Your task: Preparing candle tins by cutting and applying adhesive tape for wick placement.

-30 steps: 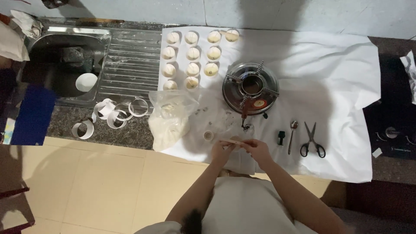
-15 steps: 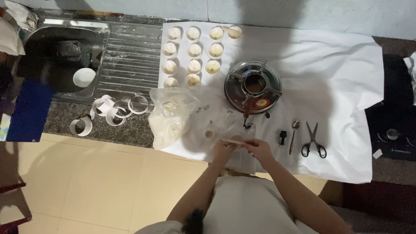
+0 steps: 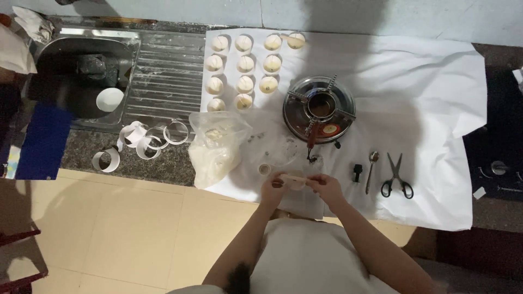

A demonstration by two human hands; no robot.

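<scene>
My left hand (image 3: 274, 188) and my right hand (image 3: 323, 187) meet at the near edge of the counter and pinch a small pale piece of dough (image 3: 295, 179) between their fingers. A small round cup (image 3: 264, 169) stands just beyond my left hand. A clear plastic bag of dough (image 3: 217, 148) lies to the left. Several shaped dough pieces (image 3: 244, 63) sit in rows at the back of the white paper sheet (image 3: 425, 76).
A round metal stove with a small pot (image 3: 319, 109) stands behind my hands. A spoon (image 3: 371, 167), scissors (image 3: 396, 177) and a small dark bottle (image 3: 357, 172) lie to the right. White paper rings (image 3: 143, 142) lie left, by a steel sink (image 3: 81, 71).
My hands stay together over the same spot, fingers working the dough piece. The view has shifted slightly; nothing else on the counter has moved.
</scene>
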